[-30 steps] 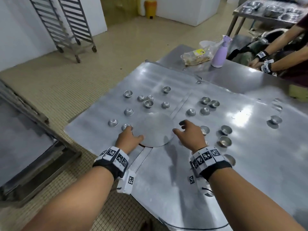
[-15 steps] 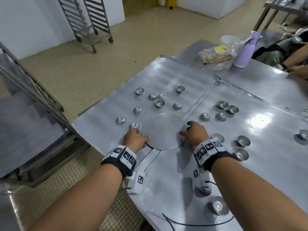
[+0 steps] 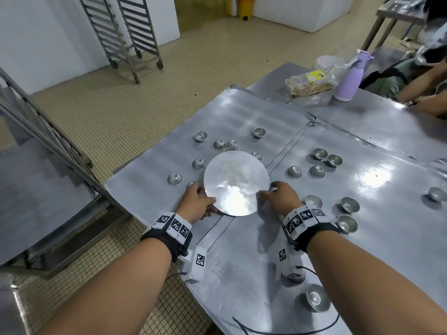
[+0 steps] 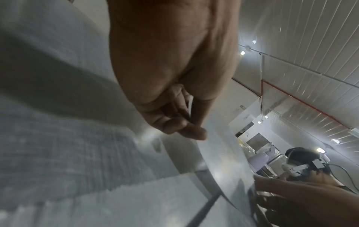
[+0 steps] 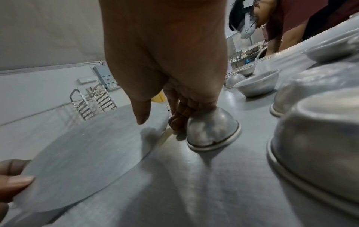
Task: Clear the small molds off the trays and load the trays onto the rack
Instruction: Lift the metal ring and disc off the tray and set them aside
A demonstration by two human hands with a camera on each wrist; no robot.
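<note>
Both hands pinch the round disc (image 3: pixel 235 182) by opposite edges: left hand (image 3: pixel 197 204) thumb-over, right hand (image 3: pixel 281 198) fingers under. Probably a scraper for the small molds (image 3: pixel 294 171), scattered on both trays (image 3: pixel 242 117); rack (image 3: pixel 121 27) stands well apart.

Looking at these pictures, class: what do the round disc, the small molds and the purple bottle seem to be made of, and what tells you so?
Round disc: thin sheet metal, probably aluminium or steel; dull brushed grey with a bright glare patch.
Small molds: pressed metal, likely aluminium; satin grey, rolled rims, soft highlights.
Purple bottle: probably plastic; even matte lilac, no reflections.
</note>
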